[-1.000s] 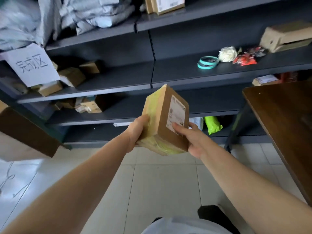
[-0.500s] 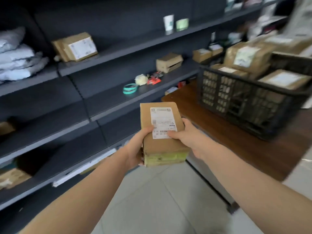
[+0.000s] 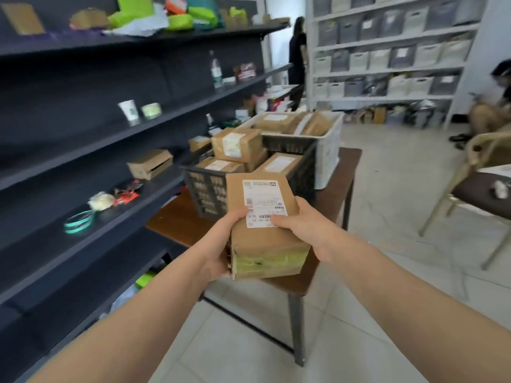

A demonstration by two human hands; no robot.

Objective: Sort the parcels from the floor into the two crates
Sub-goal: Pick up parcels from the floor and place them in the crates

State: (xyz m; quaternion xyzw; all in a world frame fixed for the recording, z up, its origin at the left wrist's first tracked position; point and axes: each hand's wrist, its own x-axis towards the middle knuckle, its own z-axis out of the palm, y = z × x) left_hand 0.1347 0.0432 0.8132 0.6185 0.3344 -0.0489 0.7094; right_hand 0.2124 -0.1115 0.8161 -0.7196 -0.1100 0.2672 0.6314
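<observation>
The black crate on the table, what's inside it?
The black crate holds brown cardboard parcels with white labels, piled above its rim. Lower layers are hidden by its walls, and the held parcel covers its near corner.

The parcel [image 3: 265, 217] hides part of the black crate [image 3: 204, 189] behind it; its label [image 3: 262, 203] print is too blurred to read. Beyond that crate, the white crate's [image 3: 329, 150] contents blur together.

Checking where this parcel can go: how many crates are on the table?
2: a black crate nearer the hands, and a white crate right behind it, both on the table.
</observation>
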